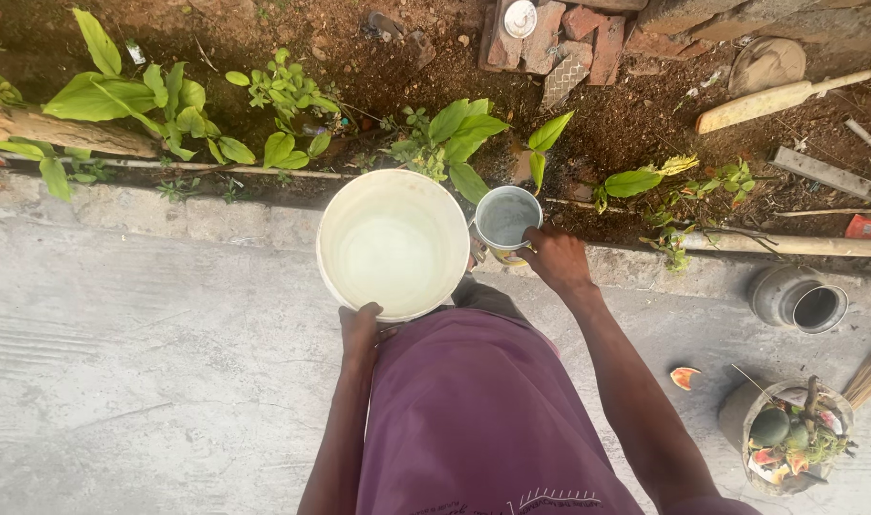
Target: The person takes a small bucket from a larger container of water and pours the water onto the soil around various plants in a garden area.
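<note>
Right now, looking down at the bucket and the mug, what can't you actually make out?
Head view only:
- Left hand fingers: curled under the white bucket rim, so the grip is hidden.
- Mug outside: mostly hidden by its own rim and the right hand.
- Feet and ground below the bucket: covered by bucket and purple shirt.
- Metal pot inside: too dark.

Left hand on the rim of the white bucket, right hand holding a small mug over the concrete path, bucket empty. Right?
Not quite: the white bucket is not empty; the head view shows it holding water. The rest stands: the left hand grips its near rim, and the right hand holds the small mug beside the bucket, at the edge of the concrete path.
</note>
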